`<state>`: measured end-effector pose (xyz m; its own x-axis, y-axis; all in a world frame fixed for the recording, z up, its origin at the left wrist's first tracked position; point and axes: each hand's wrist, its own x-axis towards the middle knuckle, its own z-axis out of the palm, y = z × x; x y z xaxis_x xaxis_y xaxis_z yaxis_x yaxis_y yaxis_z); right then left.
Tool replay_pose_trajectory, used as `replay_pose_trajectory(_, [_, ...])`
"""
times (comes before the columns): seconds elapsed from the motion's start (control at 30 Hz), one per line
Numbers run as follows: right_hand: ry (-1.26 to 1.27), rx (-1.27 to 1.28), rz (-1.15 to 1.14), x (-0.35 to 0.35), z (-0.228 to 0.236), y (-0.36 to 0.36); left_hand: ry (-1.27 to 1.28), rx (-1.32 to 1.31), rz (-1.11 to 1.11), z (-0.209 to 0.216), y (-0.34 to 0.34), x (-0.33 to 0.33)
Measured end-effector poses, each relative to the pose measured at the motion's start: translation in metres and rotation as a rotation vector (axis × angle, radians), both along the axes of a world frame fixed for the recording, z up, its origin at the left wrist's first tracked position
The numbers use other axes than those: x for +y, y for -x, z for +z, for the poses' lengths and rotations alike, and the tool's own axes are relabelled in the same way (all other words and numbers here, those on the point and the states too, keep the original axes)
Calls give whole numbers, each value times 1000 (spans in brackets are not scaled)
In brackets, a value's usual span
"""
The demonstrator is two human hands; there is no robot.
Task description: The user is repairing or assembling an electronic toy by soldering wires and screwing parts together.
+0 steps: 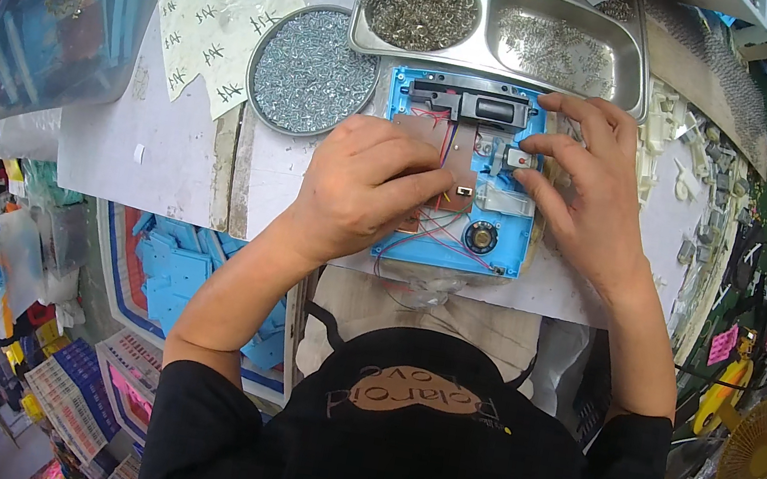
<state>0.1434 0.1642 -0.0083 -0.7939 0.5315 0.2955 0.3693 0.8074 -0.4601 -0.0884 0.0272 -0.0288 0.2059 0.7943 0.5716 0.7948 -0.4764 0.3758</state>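
A blue plastic casing [512, 233] lies before me with a brown circuit board [459, 156], thin coloured wires, a black mechanism [492, 110] and a round black speaker [480, 238] in it. My left hand [367, 186] rests over the casing's left side, fingers curled together at the board near the wires. Whatever its fingertips hold is hidden. On the right side, my right hand [589, 178] has its thumb and forefinger around a small white part with a red dot [520, 160]. Its other fingers reach toward the casing's upper right corner.
A round tray of small silvery screws [315, 71] stands left of the casing. Behind is a metal compartment tray [479, 63] with small metal parts. Pale plastic pieces [686, 158] lie at right; a marked paper sheet [223, 15] and bagged blue parts [87, 7] lie left.
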Motion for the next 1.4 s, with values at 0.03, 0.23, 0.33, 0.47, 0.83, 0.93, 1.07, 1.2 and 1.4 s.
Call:
replay_pose_trajectory(0.03, [-4, -5, 0, 0, 0, 1, -5, 1, -3, 0, 0, 1])
replay_pose_trajectory(0.23, [33, -55, -23, 0, 6, 5, -13, 15, 4, 2, 0, 2])
replay_pose_trajectory(0.33, [-90, -39, -12, -2, 16, 12, -11, 27, 18, 2, 2, -1])
replay_pose_trajectory(0.47, [-163, 126, 138, -9, 12, 43, -33, -25, -1, 3, 2, 4])
replay_pose_trajectory(0.83, [-228, 176, 213, 4, 0, 53, 18, -197, 114, -4, 5, 2])
replay_pose_trajectory(0.93, [-199, 182, 186, 4, -2, 50, 49, -150, 136, -1, 0, 10])
replay_pose_trajectory(1.07, [-135, 208, 143, 6, -4, 46, 22, -69, 131, 1, -5, 26])
replay_pose_trajectory(1.2, [-54, 253, 118, 10, -10, 41, 30, 26, 157, 6, -8, 35])
replay_pose_trajectory(1.4, [43, 288, 113, 11, -11, 34, -40, 36, 107, 1, -7, 40])
